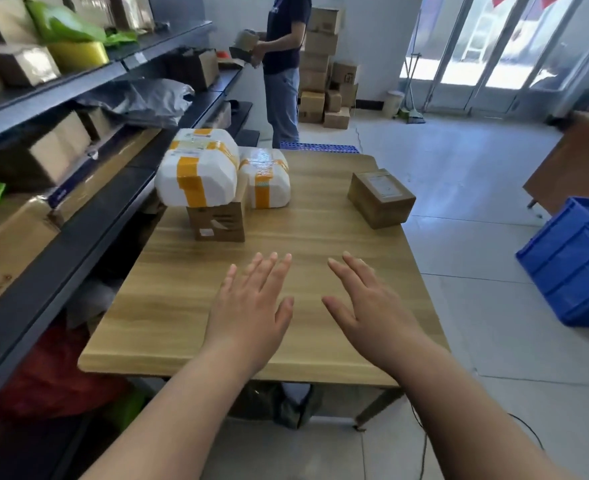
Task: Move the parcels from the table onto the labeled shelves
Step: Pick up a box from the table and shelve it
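Observation:
Parcels stand at the far end of the wooden table (189, 306). A large white foam box with yellow tape (199, 168) sits on a small brown carton (218, 221). A smaller white taped box (267, 176) is right beside it. A brown carton with a label (381, 197) stands at the table's right edge. My left hand (251, 306) and my right hand (366, 303) hover over the near half of the table, fingers straight and spread, holding nothing. The dark shelves (88, 216) run along the left, packed with boxes and bags.
Another person (282, 64) stands beyond the table holding a parcel. Stacked cartons (321, 71) stand against the far wall. A blue plastic crate (573, 261) sits on the floor at the right, with a wooden desk (577, 161) behind it. Open tiled floor lies right of the table.

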